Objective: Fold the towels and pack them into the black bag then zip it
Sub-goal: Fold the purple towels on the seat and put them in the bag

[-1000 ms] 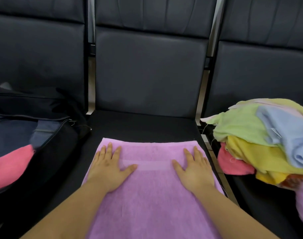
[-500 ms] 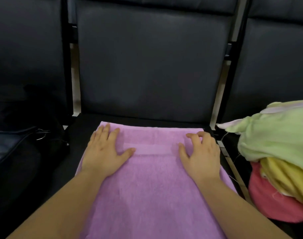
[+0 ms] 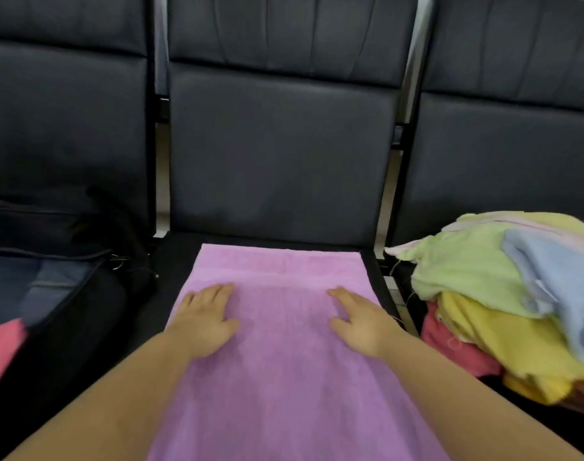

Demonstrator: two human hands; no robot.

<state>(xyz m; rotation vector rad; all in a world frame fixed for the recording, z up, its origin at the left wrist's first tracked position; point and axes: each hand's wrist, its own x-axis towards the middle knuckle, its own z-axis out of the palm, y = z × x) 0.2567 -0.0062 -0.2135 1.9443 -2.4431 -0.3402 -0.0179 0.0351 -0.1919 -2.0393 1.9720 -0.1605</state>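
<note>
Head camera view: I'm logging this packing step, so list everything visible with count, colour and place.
Purple towel: one, purple, spread flat on the middle seat.
Black bag: one, black, open on the left seat.
Pink towel: one, pink, inside the bag at the left edge.
Towel pile: one heap, green, blue, yellow and pink, on the right seat; exact count unclear.
Chairs: three, black padded, side by side.
Left hand: one, pressing flat on the purple towel's left side.
Right hand: one, pressing flat on its right side.
</note>
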